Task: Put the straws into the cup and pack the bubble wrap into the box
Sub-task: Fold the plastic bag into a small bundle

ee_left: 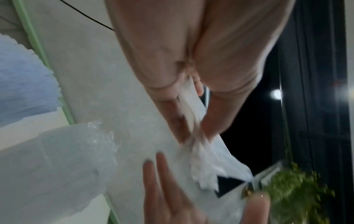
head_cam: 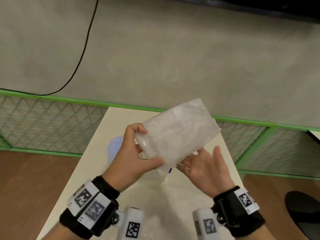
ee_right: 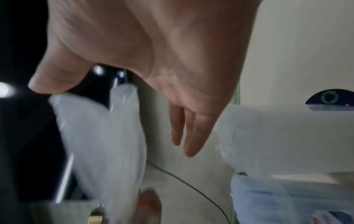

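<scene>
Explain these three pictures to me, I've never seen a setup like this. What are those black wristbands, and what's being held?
No machine here: a person works with bare hands. The big picture comes from a camera on their head, looking down. The black wristbands carry small cameras, giving the two blurry close-ups along each hand. The left hand holds a crumpled translucent plastic bag above a white table; the right hand is open, palm up, beside it. A pale blue bundle and more clear plastic lie on the table.
</scene>
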The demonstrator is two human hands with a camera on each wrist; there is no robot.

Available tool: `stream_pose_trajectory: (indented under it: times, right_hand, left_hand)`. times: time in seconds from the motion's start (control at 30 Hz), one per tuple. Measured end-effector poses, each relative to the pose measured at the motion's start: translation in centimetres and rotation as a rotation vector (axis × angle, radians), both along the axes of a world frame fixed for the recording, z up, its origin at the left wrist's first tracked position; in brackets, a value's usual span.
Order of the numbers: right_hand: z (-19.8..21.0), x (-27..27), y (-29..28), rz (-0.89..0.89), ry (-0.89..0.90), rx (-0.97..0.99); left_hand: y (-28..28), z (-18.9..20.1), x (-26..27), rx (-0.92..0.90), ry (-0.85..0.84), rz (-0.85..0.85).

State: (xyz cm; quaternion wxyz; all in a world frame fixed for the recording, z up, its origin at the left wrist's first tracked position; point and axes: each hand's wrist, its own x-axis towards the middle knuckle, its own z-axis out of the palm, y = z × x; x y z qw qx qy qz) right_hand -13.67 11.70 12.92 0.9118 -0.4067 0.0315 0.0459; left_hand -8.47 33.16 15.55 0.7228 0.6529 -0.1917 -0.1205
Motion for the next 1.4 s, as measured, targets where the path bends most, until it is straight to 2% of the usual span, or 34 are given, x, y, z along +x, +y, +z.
stream_pose_trajectory:
  times: [0.1,0.2,0.27,0.37,0.43,0.5,0.6,0.7,0.83,0.97,1.07,1.13,1.2,1.3,1.33,1.4]
  right_hand:
    - [-0.1,0.7,1.5,-0.054,-0.021,-0.187]
    - [0.5,1.1,0.4,-0.084,-0.017,-0.325]
    - [0.4,0.9,-0.7,-0.035,0.011,-0.428]
    - [0.4,0.3,-1.6,0.131,0.073,-0.559]
    - [1.0,0.0,-1.4,0.242,0.075,-0.623]
    - [1.7,0.0,-1.3,0.261,0.059,-0.647]
    - [2.1,-0.1,-1.6,0.142,0.003,-0.581]
    - [1.4,0.2,-1.6,0.05,-0.066,-0.503]
    - [0.7,0.2,-1.6,-0.064,-0.14,-0.642]
    - [1.4,-0.1,-1.6,-0.029,-0.255,-0.773]
    - [1.3,0.0,-1.7,0.024,-0.306,-0.86]
    - [0.9,0.3,-1.3,0.037,-0.306,-0.929]
    - [0.4,0.5,-1.1,0.066,-0.292,-0.966]
    - [0.8,0.7,-1.6,0.151,-0.122,-0.74]
    - [0.9,0.8,-1.5,0.119,-0.056,-0.67]
    - [0.7,0.8,-0.3,-0.037,0.037,-0.659]
  left_hand:
    - [-1.0,-0.9,-1.0,0.047,-0.061,0.057]
    - [0.4,-1.1,-0.8,-0.043,0.001,0.09]
    - [1.8,-0.8,0.2,0.019,0.061,0.082]
    - [2.3,-0.7,1.2,0.202,0.181,-0.193]
    - [1.8,-0.7,1.1,0.241,0.236,-0.319]
    - [1.5,-1.3,0.9,0.202,0.243,-0.288]
    - [1.6,-2.0,0.7,0.129,0.236,-0.146]
    - [1.1,-2.2,0.6,0.045,0.247,-0.092]
    - [0.3,-1.9,-0.3,-0.028,0.276,-0.209]
    - [0.6,-1.9,-0.5,-0.131,0.47,-0.349]
    - [1.3,-1.7,-0.3,-0.192,0.518,-0.425]
    - [0.9,-1.7,-0.6,-0.088,0.411,-0.32]
    - [0.3,-2.1,-1.0,0.084,0.222,-0.18]
    - [0.2,-2.9,-1.1,0.227,0.033,-0.044]
    - [0.2,-3.1,-1.1,0.263,-0.02,-0.012]
    - [-0.2,-3.0,-1.1,0.329,-0.107,0.026]
